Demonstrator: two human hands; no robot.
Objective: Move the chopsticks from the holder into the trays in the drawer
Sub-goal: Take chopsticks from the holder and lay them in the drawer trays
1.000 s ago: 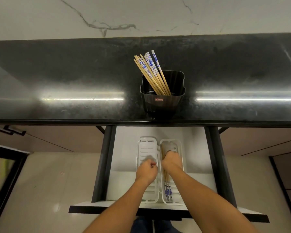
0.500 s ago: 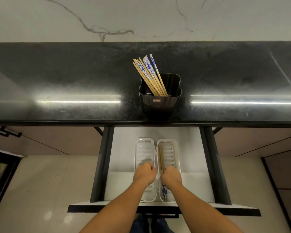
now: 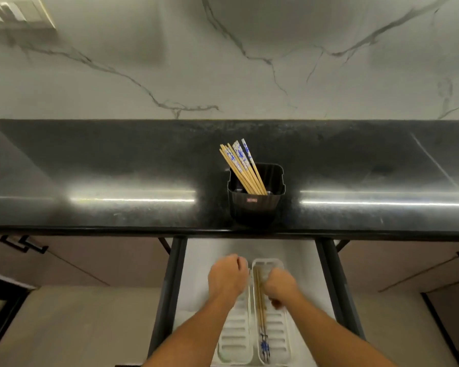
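Two trays [image 3: 235, 337] side by side in drawer [image 3: 196, 271], one pair of chopsticks [image 3: 260, 308] in right tray, several in holder [image 3: 256, 205] on counter [image 3: 117, 168], both hands [image 3: 227, 278] [image 3: 280, 286] curled closed, empty.

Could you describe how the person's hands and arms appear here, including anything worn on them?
Both forearms are bare up to the bottom edge of the picture, with no sleeves in view. The left hand and right hand wear no gloves, and no watch, bracelet or ring shows. Motion blur hides finer detail on the fingers.

Single head view looks steeply down over counter [image 3: 117, 168] and open drawer [image 3: 204, 260]
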